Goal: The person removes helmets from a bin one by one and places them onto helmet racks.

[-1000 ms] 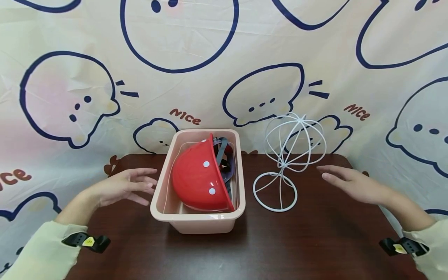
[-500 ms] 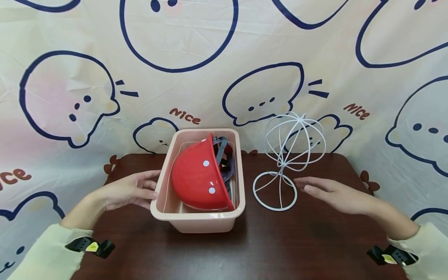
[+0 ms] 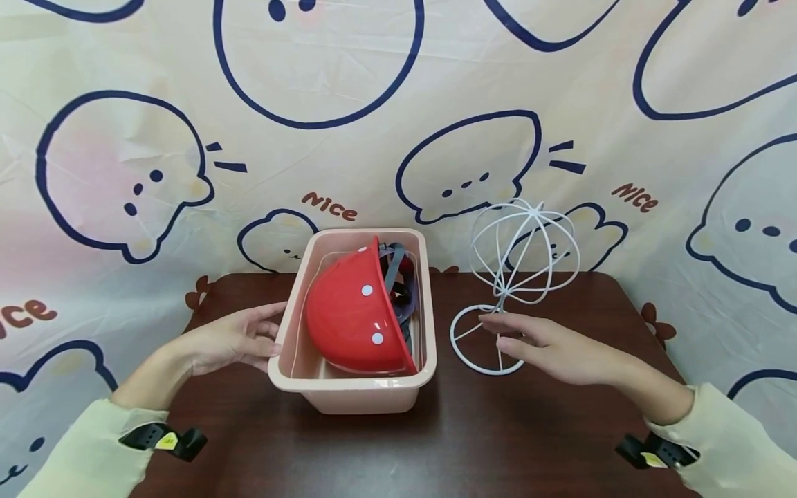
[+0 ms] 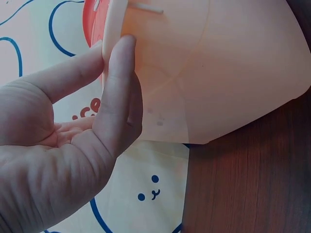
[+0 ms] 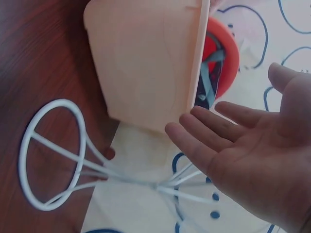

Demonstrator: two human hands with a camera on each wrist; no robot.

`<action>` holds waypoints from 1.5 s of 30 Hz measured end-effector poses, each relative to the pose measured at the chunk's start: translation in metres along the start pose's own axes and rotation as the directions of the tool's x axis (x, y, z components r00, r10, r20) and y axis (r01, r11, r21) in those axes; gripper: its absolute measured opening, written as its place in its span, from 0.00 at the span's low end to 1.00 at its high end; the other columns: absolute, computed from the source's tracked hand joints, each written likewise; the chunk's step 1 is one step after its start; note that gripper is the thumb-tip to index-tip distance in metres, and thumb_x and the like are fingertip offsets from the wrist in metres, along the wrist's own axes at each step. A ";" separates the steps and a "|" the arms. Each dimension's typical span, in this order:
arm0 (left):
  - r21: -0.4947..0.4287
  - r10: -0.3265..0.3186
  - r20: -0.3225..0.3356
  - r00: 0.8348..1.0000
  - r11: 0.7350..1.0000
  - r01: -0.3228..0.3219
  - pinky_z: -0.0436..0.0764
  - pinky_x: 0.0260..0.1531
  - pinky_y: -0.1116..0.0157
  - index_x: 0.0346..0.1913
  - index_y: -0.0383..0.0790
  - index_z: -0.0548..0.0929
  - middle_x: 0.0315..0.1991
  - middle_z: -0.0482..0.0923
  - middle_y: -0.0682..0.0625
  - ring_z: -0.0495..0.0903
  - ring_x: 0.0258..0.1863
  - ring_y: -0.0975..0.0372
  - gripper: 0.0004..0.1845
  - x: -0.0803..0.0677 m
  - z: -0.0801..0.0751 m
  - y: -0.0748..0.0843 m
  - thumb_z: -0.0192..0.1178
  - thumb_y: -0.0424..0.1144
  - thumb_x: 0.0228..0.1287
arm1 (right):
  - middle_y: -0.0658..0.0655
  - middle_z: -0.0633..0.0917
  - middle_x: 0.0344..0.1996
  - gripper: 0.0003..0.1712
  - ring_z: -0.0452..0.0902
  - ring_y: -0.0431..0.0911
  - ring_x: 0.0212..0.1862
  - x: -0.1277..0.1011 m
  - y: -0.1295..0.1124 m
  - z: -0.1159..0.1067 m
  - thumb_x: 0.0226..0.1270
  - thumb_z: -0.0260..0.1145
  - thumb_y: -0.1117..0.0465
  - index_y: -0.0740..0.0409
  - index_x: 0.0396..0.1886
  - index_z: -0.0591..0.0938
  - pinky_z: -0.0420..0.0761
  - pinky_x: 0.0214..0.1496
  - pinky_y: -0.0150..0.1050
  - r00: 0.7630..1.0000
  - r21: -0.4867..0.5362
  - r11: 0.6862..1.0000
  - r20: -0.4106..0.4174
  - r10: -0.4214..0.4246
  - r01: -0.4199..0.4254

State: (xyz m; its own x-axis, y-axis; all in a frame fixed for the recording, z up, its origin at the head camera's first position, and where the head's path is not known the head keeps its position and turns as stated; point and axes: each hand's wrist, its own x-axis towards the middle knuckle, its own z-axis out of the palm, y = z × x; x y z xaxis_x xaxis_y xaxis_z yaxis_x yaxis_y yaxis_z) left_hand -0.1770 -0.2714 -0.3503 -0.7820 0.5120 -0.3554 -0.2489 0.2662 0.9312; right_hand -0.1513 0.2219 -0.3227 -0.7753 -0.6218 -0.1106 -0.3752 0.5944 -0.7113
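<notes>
A pink plastic bin (image 3: pixel 358 400) stands upright on the table. Inside it a red helmet (image 3: pixel 349 315) with white dots lies on its side, grey straps facing right. My left hand (image 3: pixel 230 340) pinches the bin's left rim; in the left wrist view the rim (image 4: pixel 114 24) sits between thumb and fingers. To the right of the bin is a white wire stand (image 3: pixel 459 346), a round base below a ball-shaped cage. My right hand (image 3: pixel 554 349) is held with fingers extended, holding nothing; in the head view it covers part of the stand's base. Whether it touches the wire cannot be told.
The dark wooden table (image 3: pixel 373 456) carries the bin and the stand. A cream cloth (image 3: pixel 361 159) printed with blue cartoon outlines hangs close behind the table and along its sides. Each wrist wears a black strapped camera, like the left one (image 3: pixel 165 440).
My right hand has moved left, from beside the wire cage to over its base. My left hand has come right and taken hold of the bin's rim. Bin, helmet and stand have stayed put.
</notes>
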 end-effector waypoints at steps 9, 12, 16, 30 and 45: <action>0.002 -0.011 -0.015 1.000 1.000 0.011 0.79 0.44 0.46 0.74 0.43 0.44 0.52 0.71 0.32 0.80 0.45 0.44 0.46 -0.001 0.001 -0.001 0.62 0.31 0.59 | 0.48 0.70 0.64 0.31 0.71 0.44 0.60 0.027 -0.028 0.011 0.68 0.56 0.44 0.42 0.68 0.64 0.77 0.56 0.42 0.999 0.017 0.999 0.002 -0.046 0.046; 0.006 -0.004 -0.015 1.000 1.000 0.004 0.79 0.43 0.46 0.74 0.43 0.44 0.52 0.72 0.32 0.80 0.45 0.44 0.46 -0.001 0.001 -0.001 0.62 0.30 0.59 | 0.49 0.70 0.64 0.32 0.72 0.46 0.58 0.036 -0.038 0.014 0.66 0.59 0.43 0.41 0.68 0.64 0.79 0.53 0.43 0.999 0.031 0.998 -0.006 -0.046 0.046; 0.010 0.002 -0.015 1.000 1.000 -0.002 0.78 0.44 0.46 0.74 0.44 0.45 0.52 0.71 0.32 0.80 0.45 0.44 0.46 -0.001 0.001 -0.001 0.62 0.31 0.59 | 0.50 0.71 0.62 0.34 0.74 0.46 0.55 0.049 -0.050 0.018 0.63 0.62 0.45 0.42 0.67 0.65 0.80 0.50 0.42 0.998 0.053 0.997 -0.018 -0.056 0.057; 0.019 0.002 -0.021 1.000 1.000 -0.001 0.78 0.44 0.46 0.74 0.45 0.45 0.52 0.71 0.31 0.80 0.46 0.44 0.47 0.000 0.003 0.000 0.63 0.31 0.59 | 0.55 0.78 0.51 0.35 0.79 0.48 0.50 0.092 -0.068 0.034 0.60 0.67 0.48 0.53 0.64 0.68 0.84 0.41 0.42 0.996 0.200 0.978 -0.056 0.076 -0.063; 0.008 -0.002 -0.022 1.000 1.000 0.002 0.79 0.44 0.47 0.74 0.45 0.45 0.53 0.70 0.31 0.80 0.46 0.44 0.47 -0.002 0.005 0.000 0.63 0.31 0.59 | 0.55 0.80 0.45 0.37 0.82 0.47 0.41 0.113 -0.081 0.053 0.52 0.73 0.58 0.57 0.62 0.68 0.84 0.39 0.43 0.985 0.362 0.916 0.065 0.159 -0.172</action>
State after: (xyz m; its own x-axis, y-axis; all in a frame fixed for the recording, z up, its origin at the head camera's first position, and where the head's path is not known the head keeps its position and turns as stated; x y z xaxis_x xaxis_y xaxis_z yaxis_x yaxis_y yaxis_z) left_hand -0.1728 -0.2687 -0.3498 -0.7938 0.4938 -0.3551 -0.2455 0.2739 0.9299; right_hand -0.1818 0.0760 -0.3142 -0.7902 -0.5515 -0.2673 -0.0270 0.4670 -0.8839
